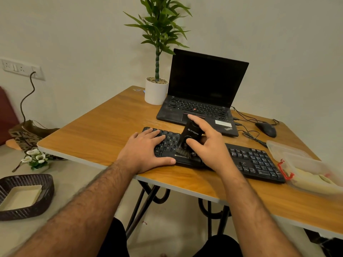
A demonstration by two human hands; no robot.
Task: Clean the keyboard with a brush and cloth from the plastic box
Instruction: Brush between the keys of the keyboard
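**A:** Where is the keyboard, and what does it look like?

**B:** The keyboard (248, 160) is black and full-size, lying slanted across the centre of the frame on a wooden table (96, 132), near the table's front edge. White "Zebronics" lettering shows on its lower rim.

**A:** What are the hands doing?

**B:** The left hand (146, 151) lies flat on the keyboard's left end, fingers straight, thumb along the front edge. The right hand (207, 143) grasps a black brush (191, 136), thumb and fingers curled round its handle, index finger stretched out on top. The bristles touch the keys at mid-keyboard. That hand hides the keys beneath it.

**A:** And around it?

**B:** Just above, an open laptop (202, 89) with a dark screen. A potted plant (157, 71) stands to its left. A black mouse (266, 128) sits at right, cables trailing. At the right edge, touching the keyboard's end, a clear plastic box (311, 173) with a red clip holds a pale cloth (311, 180); its lid (284, 148) lies just beside it. A dark woven basket (24, 195) sits lower left.
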